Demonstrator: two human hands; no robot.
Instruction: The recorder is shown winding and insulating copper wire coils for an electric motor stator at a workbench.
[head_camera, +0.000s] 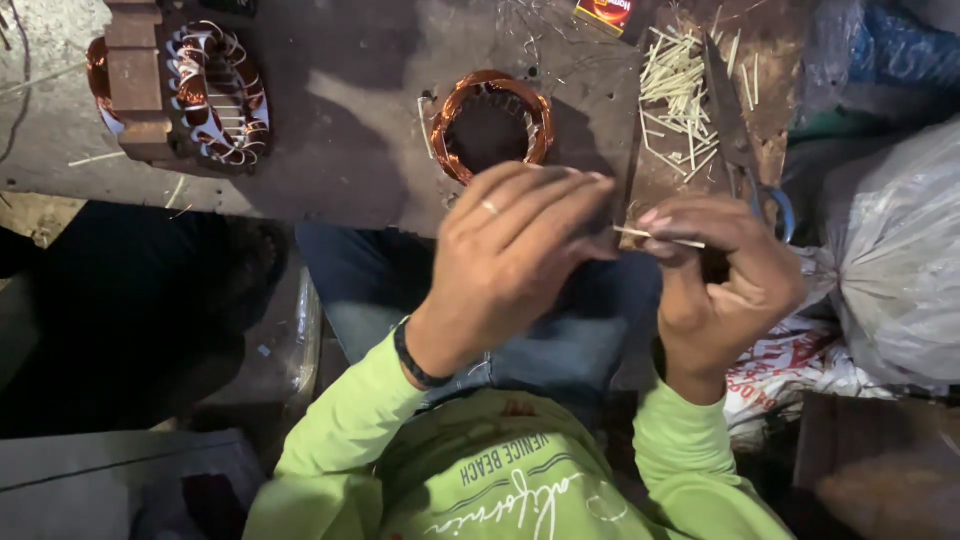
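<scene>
- One thin pale stick (660, 238) is lying level between the two hands, in the near middle of the scene, above the person's lap.
- The right hand (725, 285) is closing around the stick's right end, fingers curled tight, thumb and forefinger pinching it.
- The left hand (510, 260) is meeting the stick's left end with narrowed fingertips; whether those fingertips are actually pinching it cannot be told. One ring is showing on a finger and one dark band on the wrist.
- One copper-wound stator (492, 124) is sitting on the grey work surface (340, 130), just beyond the left hand, with its round opening facing up.
- One loose pile of pale sticks (680, 100), too many to count, is lying to the far right of the stator, beyond the right hand.
- One pair of scissors (740, 140) is lying along the right edge of that pile, blades pointing far, blue handle loop near the right hand.
- One second, larger stator (215, 90), with copper windings and white ties, is lying at the far left, touching one brown block (135, 80).
- One pale plastic sack (895, 260) is resting at the right edge, well apart from the stators.
- Two lime-green sleeves (340, 440) are covering the forearms.
</scene>
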